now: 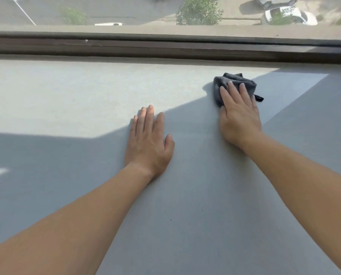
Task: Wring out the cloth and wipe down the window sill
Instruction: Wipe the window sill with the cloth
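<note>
Flat under right hand (240,116): grey cloth (221,86).

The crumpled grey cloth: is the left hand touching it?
Apart. The head view shows the left hand flat on bare sill, clear of the crumpled grey cloth.

The right hand (240,114) covers much of the grey cloth (234,80), hiding its near part. Both forearms run out of frame at the bottom corners, and the window sill (66,92) is cut off at every side. Through the glass, cars (290,14) and trees (199,11) appear blurred.
</note>
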Tool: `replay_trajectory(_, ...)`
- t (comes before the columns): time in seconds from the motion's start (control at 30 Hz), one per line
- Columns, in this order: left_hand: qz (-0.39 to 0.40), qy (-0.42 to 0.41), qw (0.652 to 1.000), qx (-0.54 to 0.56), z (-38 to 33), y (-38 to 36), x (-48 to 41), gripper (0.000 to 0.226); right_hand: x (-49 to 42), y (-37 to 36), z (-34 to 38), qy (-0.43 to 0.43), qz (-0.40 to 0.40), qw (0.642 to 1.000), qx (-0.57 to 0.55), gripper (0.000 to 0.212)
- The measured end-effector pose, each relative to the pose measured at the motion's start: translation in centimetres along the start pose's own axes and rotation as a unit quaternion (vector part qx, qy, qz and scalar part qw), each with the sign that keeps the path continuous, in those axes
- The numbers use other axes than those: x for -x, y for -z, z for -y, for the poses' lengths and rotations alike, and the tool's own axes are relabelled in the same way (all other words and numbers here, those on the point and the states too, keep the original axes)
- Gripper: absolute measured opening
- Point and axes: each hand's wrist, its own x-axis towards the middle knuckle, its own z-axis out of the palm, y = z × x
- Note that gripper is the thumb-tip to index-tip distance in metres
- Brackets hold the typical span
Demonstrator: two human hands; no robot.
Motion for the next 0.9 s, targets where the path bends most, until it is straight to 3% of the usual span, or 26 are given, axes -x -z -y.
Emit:
replay_trajectory(0.07, 0.003, -0.001, 1.000, -0.003, 0.1, 0.1, -0.1, 0.069, -1.6, -0.7, 2.6, -0.031, -0.016, 0.999, -0.005, 0.058)
replay_trajectory(0.1, 0.003, 0.000, 1.000, -0.003, 0.1, 0.2, -0.1, 0.069, -1.6, -1.2, 4.2, -0.007, -0.013, 1.000, -0.007, 0.058)
replay_trajectory(0.2, -0.002, -0.001, 1.000, -0.002, 0.0, 0.4, -0.1, 0.070, -0.9, -2.2, 6.2, 0.150, 0.017, 0.989, 0.007, 0.057)
replay_trajectory(0.27, -0.004, -0.002, 1.000, 0.001, 0.1, 0.4, -0.2, 0.070, -2.3, -1.6, 5.0, 0.193, 0.031, 0.981, 0.008, 0.056)
replay_trajectory(0.47, -0.001, 0.000, 1.000, -0.002, 0.1, 0.0, -0.4, 0.071, -6.9, -0.8, 3.0, 0.012, -0.018, 1.000, 0.006, 0.059)
replay_trajectory(0.67, 0.012, 0.000, 1.000, -0.008, 0.3, 0.2, -0.1, 0.072, -5.4, -0.3, 2.3, 0.165, 0.039, 0.985, 0.005, 0.056)
replay_trajectory(0.8, 0.012, -0.001, 1.000, -0.010, 0.2, 0.1, -0.1, 0.071, -6.7, 1.5, -2.9, 0.037, 0.003, 0.999, -0.006, 0.058)
replay_trajectory(0.9, 0.014, -0.003, 1.000, -0.013, 0.2, 0.0, -0.3, 0.071, -6.8, 1.2, -2.5, -0.052, -0.032, 0.998, -0.018, 0.058)
